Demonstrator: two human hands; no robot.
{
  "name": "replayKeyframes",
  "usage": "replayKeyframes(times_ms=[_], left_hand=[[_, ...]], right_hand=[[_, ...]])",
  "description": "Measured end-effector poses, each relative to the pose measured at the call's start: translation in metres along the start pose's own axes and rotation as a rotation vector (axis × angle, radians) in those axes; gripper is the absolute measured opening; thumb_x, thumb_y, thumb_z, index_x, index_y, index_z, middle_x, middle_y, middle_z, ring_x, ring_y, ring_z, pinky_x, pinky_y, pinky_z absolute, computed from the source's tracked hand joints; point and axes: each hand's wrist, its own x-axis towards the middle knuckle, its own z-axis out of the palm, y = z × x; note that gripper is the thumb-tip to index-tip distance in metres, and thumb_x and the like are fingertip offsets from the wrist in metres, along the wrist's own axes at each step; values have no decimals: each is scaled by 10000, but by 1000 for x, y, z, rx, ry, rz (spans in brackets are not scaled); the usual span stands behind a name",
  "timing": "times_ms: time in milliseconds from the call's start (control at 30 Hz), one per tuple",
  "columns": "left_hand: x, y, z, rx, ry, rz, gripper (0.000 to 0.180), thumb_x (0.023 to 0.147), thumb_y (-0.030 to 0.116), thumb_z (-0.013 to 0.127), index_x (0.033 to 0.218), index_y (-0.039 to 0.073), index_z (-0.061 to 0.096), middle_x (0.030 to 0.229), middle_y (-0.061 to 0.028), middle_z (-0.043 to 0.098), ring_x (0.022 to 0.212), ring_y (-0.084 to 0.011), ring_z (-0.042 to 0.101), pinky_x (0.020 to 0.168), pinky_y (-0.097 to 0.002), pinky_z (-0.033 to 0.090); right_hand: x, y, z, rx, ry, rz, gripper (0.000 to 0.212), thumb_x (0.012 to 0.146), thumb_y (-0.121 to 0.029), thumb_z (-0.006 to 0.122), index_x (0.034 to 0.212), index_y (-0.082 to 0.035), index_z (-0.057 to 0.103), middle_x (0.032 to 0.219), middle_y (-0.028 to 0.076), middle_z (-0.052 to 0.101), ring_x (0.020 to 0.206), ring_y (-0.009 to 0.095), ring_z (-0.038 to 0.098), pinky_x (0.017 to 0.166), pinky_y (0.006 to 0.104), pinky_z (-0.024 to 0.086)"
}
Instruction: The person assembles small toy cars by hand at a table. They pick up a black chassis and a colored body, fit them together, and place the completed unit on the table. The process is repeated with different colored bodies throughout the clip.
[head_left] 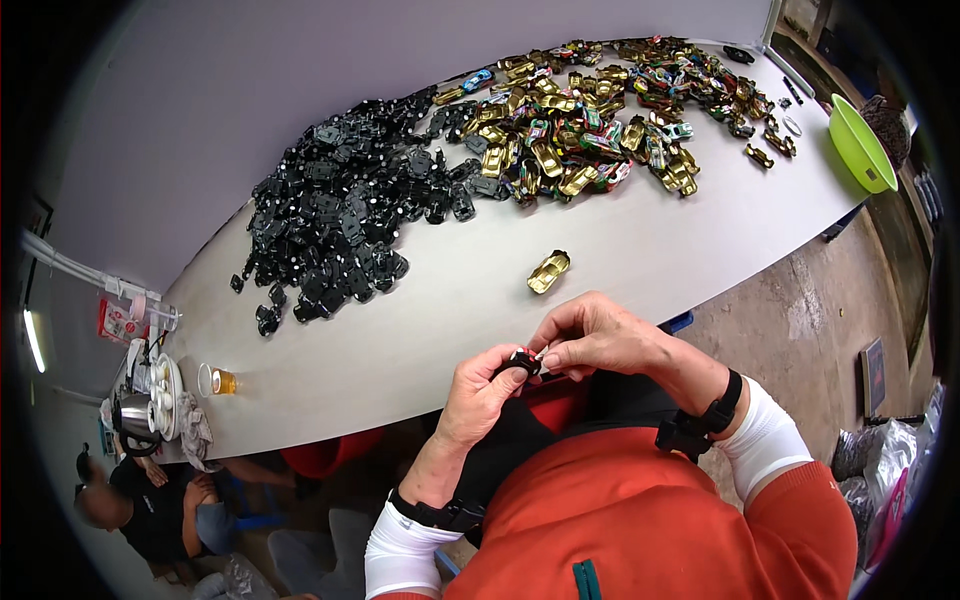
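Part (519, 363): small, black with red, located between my two hands, in front of my torso, near the front edge of the table. My left hand (478, 395) is closed around the left side of the part, thumb on top. My right hand (602, 335) is pinched at the part's right end, thumb against forefinger; a small white bit shows at the fingertips, too small to identify. Gold car (549, 272): single, lying on the table (430, 325) just beyond my hands, apart from both piles. Black pile (340, 195): dark pieces, heaped at the far left. Car pile (560, 125): gold and multicoloured toy cars, adjoining the black pile on its right. Basin (862, 145): green, at the table's right end. Cup (217, 380): clear, with amber liquid, at the left end. Kettle (135, 414): metal, beside a tray (177, 385) of white cups.
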Motion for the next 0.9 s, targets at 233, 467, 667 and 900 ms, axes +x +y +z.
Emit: replayKeyframes(times_ms=[233, 467, 667, 900], left_hand=[[-1, 7, 9, 112, 5, 14, 144, 876, 64, 552, 986, -15, 600, 758, -37, 603, 630, -56, 483, 570, -176, 395], [-4, 13, 17, 120, 89, -63, 153, 887, 69, 538, 1005, -15, 589, 715, -25, 578, 550, -43, 455, 498, -170, 371], [-5, 6, 13, 115, 54, -52, 139, 886, 62, 536, 992, -4, 596, 692, -4, 562, 534, -29, 438, 482, -164, 359], [-7, 2, 23, 233, 138, -40, 127, 888, 63, 537, 978, 5, 605, 674, 20, 546, 508, -13, 411, 456, -160, 337]], right_hand=[[0, 8, 2, -64, 10, -84, 33, 811, -45, 617, 832, -21, 627, 708, 21, 615, 555, 44, 512, 481, 192, 408], [1, 12, 4, -248, 116, -189, 44, 815, -41, 602, 839, -21, 633, 673, 6, 589, 536, 45, 486, 467, 198, 386], [-3, 11, 3, -77, 50, -31, 54, 817, -62, 607, 814, -9, 618, 637, -2, 561, 531, 46, 487, 463, 205, 387], [8, 37, 7, -575, 227, -461, 55, 792, -37, 615, 814, 8, 591, 632, 27, 559, 539, 55, 490, 460, 232, 377]])
